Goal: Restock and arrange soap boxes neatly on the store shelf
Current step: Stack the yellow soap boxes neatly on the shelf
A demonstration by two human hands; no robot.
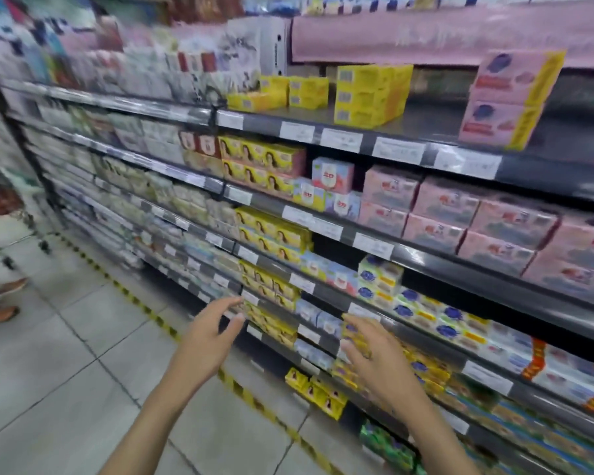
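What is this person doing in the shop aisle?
A person faces a store shelf unit packed with soap boxes. Their left hand and right hand both reach toward the yellow soap boxes on the lower rows, fingers spread and holding nothing. The top shelf is only partly filled, with a few yellow packs and two stacked pink boxes.

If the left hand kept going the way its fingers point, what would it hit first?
Probably the yellow soap boxes right ahead of the left hand; blur leaves the depth unclear.
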